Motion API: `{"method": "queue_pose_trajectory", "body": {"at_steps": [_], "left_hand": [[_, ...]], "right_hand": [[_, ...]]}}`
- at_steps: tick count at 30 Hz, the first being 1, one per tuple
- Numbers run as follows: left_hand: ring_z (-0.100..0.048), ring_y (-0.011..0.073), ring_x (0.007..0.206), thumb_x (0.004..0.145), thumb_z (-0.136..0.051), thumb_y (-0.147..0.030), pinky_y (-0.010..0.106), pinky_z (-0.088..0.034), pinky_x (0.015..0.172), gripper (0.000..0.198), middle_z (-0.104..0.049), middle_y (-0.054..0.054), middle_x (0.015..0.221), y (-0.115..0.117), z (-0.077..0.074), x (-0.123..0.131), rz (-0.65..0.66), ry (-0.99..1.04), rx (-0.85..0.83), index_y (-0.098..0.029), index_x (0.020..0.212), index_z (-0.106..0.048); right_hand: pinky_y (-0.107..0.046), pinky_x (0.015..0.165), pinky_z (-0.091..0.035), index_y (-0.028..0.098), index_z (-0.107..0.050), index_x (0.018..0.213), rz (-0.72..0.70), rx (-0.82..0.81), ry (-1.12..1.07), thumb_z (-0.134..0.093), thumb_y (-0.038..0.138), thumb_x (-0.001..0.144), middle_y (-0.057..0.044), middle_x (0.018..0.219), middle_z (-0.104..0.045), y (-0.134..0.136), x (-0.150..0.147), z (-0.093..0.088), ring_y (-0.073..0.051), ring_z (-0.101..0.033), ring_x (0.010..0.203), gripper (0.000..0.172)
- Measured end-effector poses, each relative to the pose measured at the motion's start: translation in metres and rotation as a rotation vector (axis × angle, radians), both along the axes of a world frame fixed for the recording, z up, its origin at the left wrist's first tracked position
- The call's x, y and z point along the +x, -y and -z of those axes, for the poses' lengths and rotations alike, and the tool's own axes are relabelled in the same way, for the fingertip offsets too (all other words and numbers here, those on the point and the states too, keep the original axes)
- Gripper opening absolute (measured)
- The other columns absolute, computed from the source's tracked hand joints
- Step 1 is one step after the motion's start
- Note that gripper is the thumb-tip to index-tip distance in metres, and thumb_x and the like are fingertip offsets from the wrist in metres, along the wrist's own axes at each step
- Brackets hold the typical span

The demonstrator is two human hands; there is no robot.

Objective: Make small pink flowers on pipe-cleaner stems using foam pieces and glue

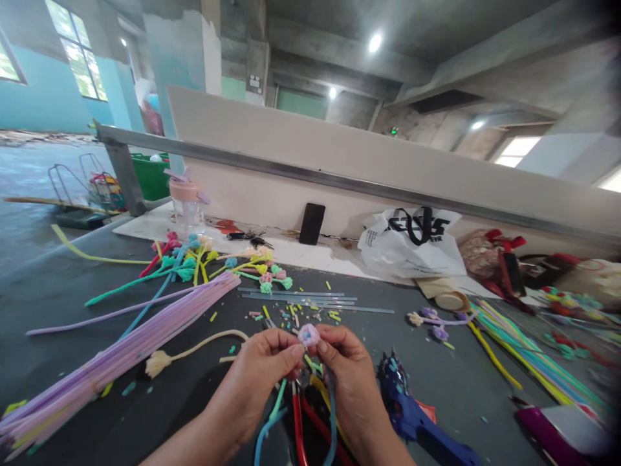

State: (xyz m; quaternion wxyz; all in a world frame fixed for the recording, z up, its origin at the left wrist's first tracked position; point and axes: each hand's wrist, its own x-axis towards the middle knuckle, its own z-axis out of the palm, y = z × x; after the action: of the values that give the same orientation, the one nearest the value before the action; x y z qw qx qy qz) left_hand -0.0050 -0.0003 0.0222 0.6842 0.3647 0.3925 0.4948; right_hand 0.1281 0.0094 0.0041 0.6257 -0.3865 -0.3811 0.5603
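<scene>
Between my two hands, near the lower middle of the view, is a small pale pink fuzzy flower (pixel 308 335) with a bluish centre. The fingertips of my left hand (pixel 272 362) pinch its left side. My right hand (pixel 345 362) has thumb and finger closed on its right side. Beneath my hands lie red-handled pliers (pixel 297 421), partly hidden, and blue and green fuzzy stems (pixel 272 417). To the left, a cream stem with a tufted end (pixel 158 364) rests on the dark table (pixel 194 414).
A pink and purple stem bundle (pixel 130 346) lies left, finished colourful flowers (pixel 187 265) behind it. Right of my hands is a blue glue gun (pixel 417 414). Clear sticks (pixel 310 299), a phone (pixel 312 224), a white bag (pixel 412 246) and a bottle (pixel 188 204) stand or lie farther back.
</scene>
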Motion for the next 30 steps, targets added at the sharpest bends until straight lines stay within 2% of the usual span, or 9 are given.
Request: {"method": "queue_pose_trajectory", "body": {"at_steps": [5,7,11,14,17,22,26,28,30], "left_hand": [[-0.045,0.0068,0.053,0.07,-0.068,-0.026,0.018,-0.036,0.054,0.017,-0.055,-0.001,0.057,0.0,0.005,0.0,0.025,0.033,0.011,-0.012,0.063,-0.061],[-0.051,0.0093,0.06,0.069,-0.068,-0.026,0.02,-0.04,0.06,0.014,-0.059,0.001,0.065,0.0,0.006,0.001,0.011,0.039,0.043,-0.013,0.074,-0.065],[-0.056,0.0169,0.09,0.071,-0.067,-0.027,0.027,-0.044,0.081,0.035,-0.06,0.004,0.098,0.003,0.008,0.002,-0.03,-0.014,0.159,-0.024,0.106,-0.064],[-0.049,0.019,0.108,0.077,-0.06,-0.028,0.027,-0.037,0.094,0.027,-0.055,0.004,0.114,0.005,0.011,0.003,-0.02,-0.138,0.306,-0.027,0.103,-0.067],[-0.048,0.0207,0.11,0.078,-0.059,-0.03,0.027,-0.039,0.092,0.025,-0.055,0.006,0.115,0.004,0.014,0.003,-0.024,-0.216,0.362,-0.027,0.1,-0.069],[-0.056,0.0188,0.092,0.078,-0.058,-0.033,0.026,-0.045,0.079,0.026,-0.059,0.006,0.111,0.003,0.016,0.004,-0.029,-0.207,0.33,-0.023,0.099,-0.069],[-0.058,0.0159,0.079,0.078,-0.058,-0.035,0.026,-0.045,0.074,0.03,-0.066,0.005,0.092,0.002,0.013,0.004,0.016,-0.018,0.182,-0.019,0.101,-0.066],[-0.058,0.0146,0.077,0.078,-0.059,-0.034,0.025,-0.045,0.073,0.026,-0.067,0.004,0.086,0.0,0.009,0.002,0.008,0.113,0.083,-0.017,0.096,-0.066],[-0.058,0.0133,0.079,0.079,-0.058,-0.032,0.023,-0.044,0.075,0.019,-0.066,0.003,0.081,-0.001,0.004,0.001,-0.007,0.204,0.046,-0.016,0.087,-0.066]], "right_hand": [[-0.02,0.061,-0.046,0.018,-0.067,0.067,-0.032,-0.015,-0.059,-0.079,0.017,0.059,0.002,0.069,-0.066,0.002,0.0,0.001,-0.01,-0.059,0.061,0.015],[-0.017,0.057,-0.046,0.018,-0.066,0.068,-0.102,-0.067,-0.172,-0.079,0.017,0.06,0.002,0.063,-0.066,0.005,-0.001,0.0,-0.008,-0.058,0.056,0.015],[-0.015,0.055,-0.047,0.019,-0.064,0.069,-0.272,-0.195,-0.376,-0.079,0.017,0.059,0.002,0.062,-0.067,0.007,-0.004,-0.005,-0.005,-0.058,0.051,0.018],[-0.014,0.055,-0.047,0.018,-0.064,0.072,-0.298,-0.211,-0.437,-0.08,0.016,0.058,0.001,0.07,-0.068,0.007,-0.007,-0.007,-0.005,-0.059,0.054,0.022],[-0.014,0.056,-0.046,0.017,-0.064,0.071,-0.308,-0.183,-0.448,-0.079,0.016,0.06,0.001,0.072,-0.067,0.008,-0.009,-0.006,-0.005,-0.057,0.055,0.019],[-0.017,0.056,-0.044,0.015,-0.063,0.072,-0.351,-0.172,-0.377,-0.074,0.021,0.068,0.002,0.066,-0.061,0.012,-0.015,0.0,-0.006,-0.054,0.055,0.013],[-0.019,0.05,-0.041,0.016,-0.062,0.077,-0.367,-0.174,-0.244,-0.073,0.031,0.069,0.002,0.061,-0.058,0.011,-0.014,0.003,-0.007,-0.049,0.049,0.02],[-0.018,0.048,-0.037,0.015,-0.059,0.067,-0.266,-0.113,-0.079,-0.07,0.036,0.071,0.004,0.054,-0.054,0.008,-0.009,0.002,-0.007,-0.045,0.046,0.024],[-0.016,0.049,-0.035,0.015,-0.056,0.061,-0.079,-0.009,0.098,-0.068,0.036,0.073,0.004,0.052,-0.051,0.006,-0.002,0.0,-0.007,-0.044,0.048,0.027]]}}
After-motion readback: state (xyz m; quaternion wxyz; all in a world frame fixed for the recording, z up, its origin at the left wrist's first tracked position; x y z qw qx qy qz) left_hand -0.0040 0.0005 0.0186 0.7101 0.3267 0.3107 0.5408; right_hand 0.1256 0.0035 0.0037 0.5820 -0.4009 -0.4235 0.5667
